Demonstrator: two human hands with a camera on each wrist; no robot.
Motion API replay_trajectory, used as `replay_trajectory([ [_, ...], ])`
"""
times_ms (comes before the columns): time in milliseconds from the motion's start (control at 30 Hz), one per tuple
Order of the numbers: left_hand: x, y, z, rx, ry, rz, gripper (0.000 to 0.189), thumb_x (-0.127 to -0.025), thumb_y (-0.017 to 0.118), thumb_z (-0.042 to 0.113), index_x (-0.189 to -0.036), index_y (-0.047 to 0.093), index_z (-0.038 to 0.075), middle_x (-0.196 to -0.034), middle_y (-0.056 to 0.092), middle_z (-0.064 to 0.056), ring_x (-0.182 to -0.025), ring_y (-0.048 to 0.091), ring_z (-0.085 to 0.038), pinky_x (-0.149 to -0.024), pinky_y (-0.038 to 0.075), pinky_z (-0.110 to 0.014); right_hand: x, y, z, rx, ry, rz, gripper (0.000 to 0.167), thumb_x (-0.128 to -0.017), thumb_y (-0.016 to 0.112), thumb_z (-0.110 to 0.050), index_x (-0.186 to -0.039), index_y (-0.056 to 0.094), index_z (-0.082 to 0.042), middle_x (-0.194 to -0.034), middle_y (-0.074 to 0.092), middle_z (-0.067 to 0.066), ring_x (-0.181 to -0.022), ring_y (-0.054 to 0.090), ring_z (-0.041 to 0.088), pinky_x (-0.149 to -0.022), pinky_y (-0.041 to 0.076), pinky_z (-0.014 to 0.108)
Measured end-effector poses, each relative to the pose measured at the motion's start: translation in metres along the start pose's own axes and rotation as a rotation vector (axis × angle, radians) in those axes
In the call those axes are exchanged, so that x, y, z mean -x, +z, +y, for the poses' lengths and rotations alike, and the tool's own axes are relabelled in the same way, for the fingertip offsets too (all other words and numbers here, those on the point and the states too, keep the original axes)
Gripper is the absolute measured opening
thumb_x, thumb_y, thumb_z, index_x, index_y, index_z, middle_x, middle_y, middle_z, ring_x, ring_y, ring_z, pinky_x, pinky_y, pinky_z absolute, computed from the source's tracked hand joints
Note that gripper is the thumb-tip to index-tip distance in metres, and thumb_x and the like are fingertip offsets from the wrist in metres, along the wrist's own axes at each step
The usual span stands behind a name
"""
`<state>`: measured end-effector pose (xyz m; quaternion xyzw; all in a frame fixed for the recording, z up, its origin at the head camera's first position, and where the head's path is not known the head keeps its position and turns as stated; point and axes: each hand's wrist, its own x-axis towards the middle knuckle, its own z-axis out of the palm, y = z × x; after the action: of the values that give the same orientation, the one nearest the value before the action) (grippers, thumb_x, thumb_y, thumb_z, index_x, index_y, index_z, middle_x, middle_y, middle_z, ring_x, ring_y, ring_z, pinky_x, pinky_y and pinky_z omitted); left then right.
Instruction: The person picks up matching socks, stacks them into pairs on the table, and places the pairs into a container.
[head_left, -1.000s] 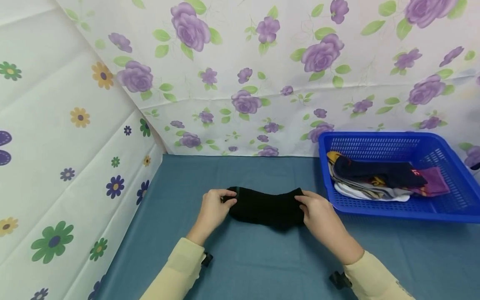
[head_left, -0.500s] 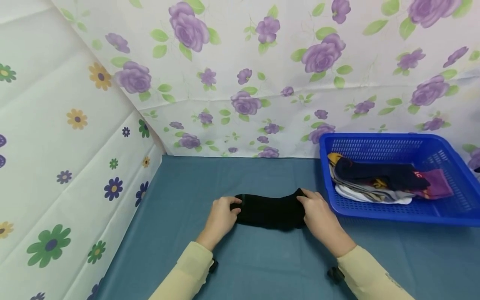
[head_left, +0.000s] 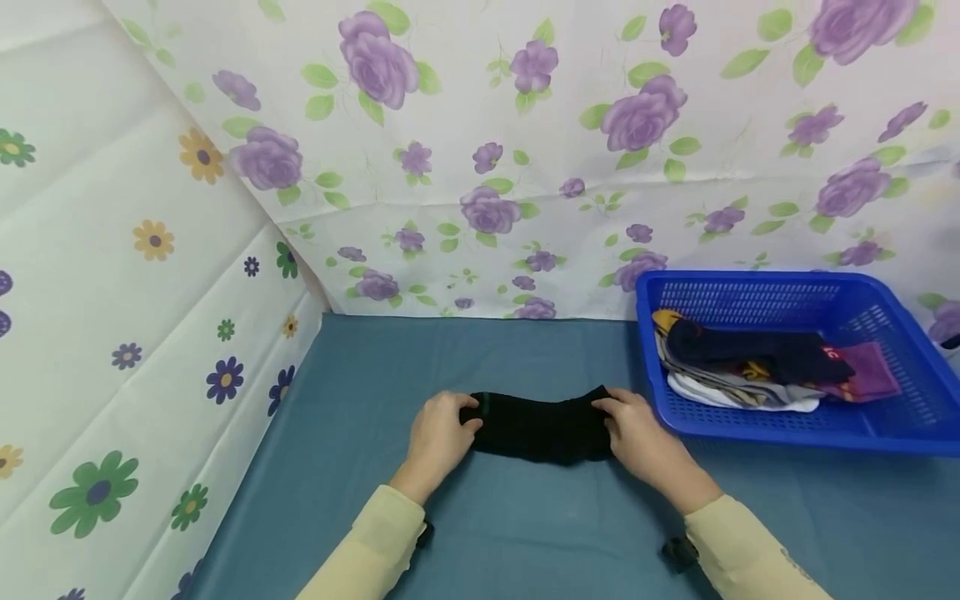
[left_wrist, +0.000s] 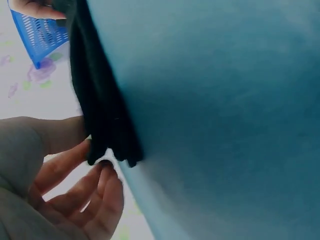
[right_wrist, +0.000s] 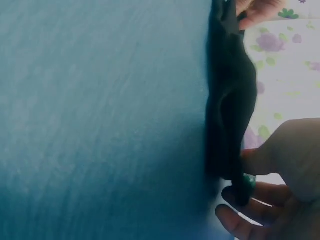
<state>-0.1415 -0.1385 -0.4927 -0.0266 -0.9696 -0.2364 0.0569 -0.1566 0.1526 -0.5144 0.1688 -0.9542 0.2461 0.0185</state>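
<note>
A black sock (head_left: 540,427) stretches sideways between the two hands, low over the blue-green cloth. My left hand (head_left: 441,437) pinches its left end between thumb and fingers, near a thin green band. At the opposite end my right hand (head_left: 643,437) pinches the sock's upper right corner. The left wrist view shows the thumb and fingers of the left hand (left_wrist: 65,170) at the layered edge of the sock (left_wrist: 97,90). In the right wrist view, the right hand (right_wrist: 272,185) pinches the other end of the sock (right_wrist: 230,100).
A blue plastic basket (head_left: 757,429) stands at the right, holding a dark navy sock (head_left: 757,350) over grey, white and purple folded ones. Blue-green cloth (head_left: 525,533) covers the table. Flowered sheets (head_left: 450,167) hang behind and at the left.
Over the past second the left hand has moved slightly right and nearer the body, and the sock has come lower. Both hands keep their pinch on its ends.
</note>
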Motion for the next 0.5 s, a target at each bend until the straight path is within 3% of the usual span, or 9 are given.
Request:
replay_trajectory([
  [133,0.004,-0.006,0.007,-0.042,0.112,0.144,0.02,-0.085,0.069,0.022,-0.104,0.07,0.014,-0.104,0.065,-0.002,-0.095,0.063,-0.019,-0.074,0.054,-0.034,0.006,0.0,-0.008,0.02,0.007,-0.017,0.04,-0.089,0.062,-0.015,-0.128,0.056,-0.011,-0.143,0.039,0.02,-0.127,0.041,0.04,-0.091,0.045,0.053],
  [200,0.005,-0.008,0.012,-0.038,0.173,0.171,0.019,-0.087,0.067,0.019,-0.104,0.07,0.012,-0.104,0.065,-0.002,-0.095,0.063,-0.018,-0.075,0.054,-0.033,0.007,0.0,-0.011,0.027,0.004,-0.004,0.046,-0.088,0.063,-0.018,-0.132,0.052,-0.013,-0.147,0.033,0.02,-0.129,0.037,0.041,-0.091,0.045,0.054],
  [267,0.005,-0.006,0.017,-0.024,0.215,0.153,0.02,-0.088,0.065,0.017,-0.107,0.068,0.011,-0.105,0.065,-0.003,-0.096,0.063,-0.018,-0.077,0.054,-0.031,0.008,-0.001,-0.013,0.042,0.001,0.022,0.048,-0.088,0.065,-0.019,-0.134,0.05,-0.014,-0.148,0.031,0.019,-0.13,0.036,0.041,-0.091,0.046,0.054],
  [333,0.003,-0.002,0.019,-0.016,0.218,0.108,0.022,-0.09,0.063,0.017,-0.11,0.067,0.01,-0.107,0.064,-0.005,-0.097,0.063,-0.018,-0.078,0.054,-0.03,0.009,-0.002,-0.014,0.059,-0.01,0.042,0.05,-0.086,0.066,-0.018,-0.133,0.051,-0.014,-0.148,0.032,0.018,-0.131,0.037,0.039,-0.092,0.045,0.053],
  [500,-0.001,0.009,0.013,-0.029,0.135,0.045,0.029,-0.091,0.062,0.02,-0.116,0.065,0.006,-0.107,0.064,-0.008,-0.093,0.065,-0.02,-0.075,0.055,-0.029,0.013,-0.004,-0.018,0.116,-0.092,0.018,0.049,-0.085,0.068,-0.017,-0.131,0.054,-0.011,-0.145,0.04,0.016,-0.134,0.038,0.035,-0.099,0.042,0.051],
])
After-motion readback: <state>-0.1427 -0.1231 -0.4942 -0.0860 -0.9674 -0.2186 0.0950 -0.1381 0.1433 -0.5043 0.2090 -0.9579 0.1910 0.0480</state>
